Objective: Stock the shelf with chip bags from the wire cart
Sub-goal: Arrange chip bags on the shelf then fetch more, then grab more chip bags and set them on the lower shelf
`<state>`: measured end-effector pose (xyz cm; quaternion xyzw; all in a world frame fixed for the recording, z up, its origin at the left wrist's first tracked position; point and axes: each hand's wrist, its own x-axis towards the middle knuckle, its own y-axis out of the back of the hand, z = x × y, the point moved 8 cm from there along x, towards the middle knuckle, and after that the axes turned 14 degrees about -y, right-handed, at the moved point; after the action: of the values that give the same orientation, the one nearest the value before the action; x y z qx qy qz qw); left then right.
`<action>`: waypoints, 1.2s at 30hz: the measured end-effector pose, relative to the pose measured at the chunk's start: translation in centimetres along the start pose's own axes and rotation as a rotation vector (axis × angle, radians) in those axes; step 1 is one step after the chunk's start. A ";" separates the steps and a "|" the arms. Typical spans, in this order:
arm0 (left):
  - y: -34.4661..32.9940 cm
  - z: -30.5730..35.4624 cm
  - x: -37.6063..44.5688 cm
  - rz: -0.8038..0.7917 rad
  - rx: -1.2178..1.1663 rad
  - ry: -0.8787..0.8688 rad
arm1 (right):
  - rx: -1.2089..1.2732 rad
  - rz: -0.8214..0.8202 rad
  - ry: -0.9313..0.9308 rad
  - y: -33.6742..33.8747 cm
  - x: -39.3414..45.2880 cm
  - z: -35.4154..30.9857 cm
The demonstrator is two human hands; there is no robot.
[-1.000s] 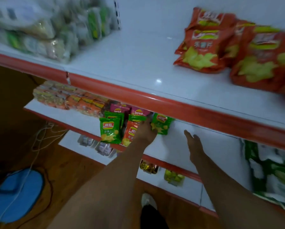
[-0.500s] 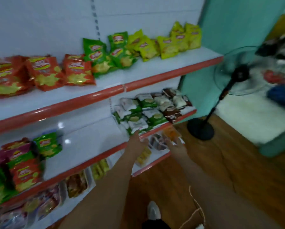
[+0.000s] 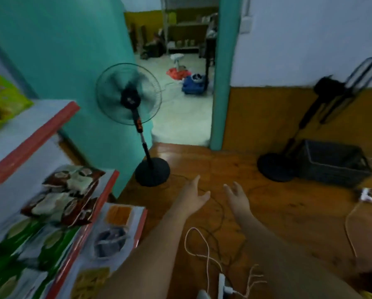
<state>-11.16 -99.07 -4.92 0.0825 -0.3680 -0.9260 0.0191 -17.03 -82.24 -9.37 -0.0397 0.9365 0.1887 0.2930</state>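
Wooden floor (image 3: 267,212), shelf (image 3: 36,134) at left carrying snack bags (image 3: 68,197); dark basket (image 3: 334,162) by far wall. Left hand (image 3: 193,196) and right hand (image 3: 238,196) extended, fingers spread, holding nothing.

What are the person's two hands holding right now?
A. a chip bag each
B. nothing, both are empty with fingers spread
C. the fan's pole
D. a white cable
B: the left hand and the right hand reach out over the wooden floor with fingers spread, touching nothing.
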 end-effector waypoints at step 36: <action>-65.3 41.9 7.2 -1.308 0.383 -0.948 | 0.824 1.141 -0.750 51.4 -0.1 39.1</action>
<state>-23.57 -23.77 -20.69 -0.1173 -0.3661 -0.6080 -0.6946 -5.55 -19.93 -21.90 0.6235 0.6456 -0.0510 0.4380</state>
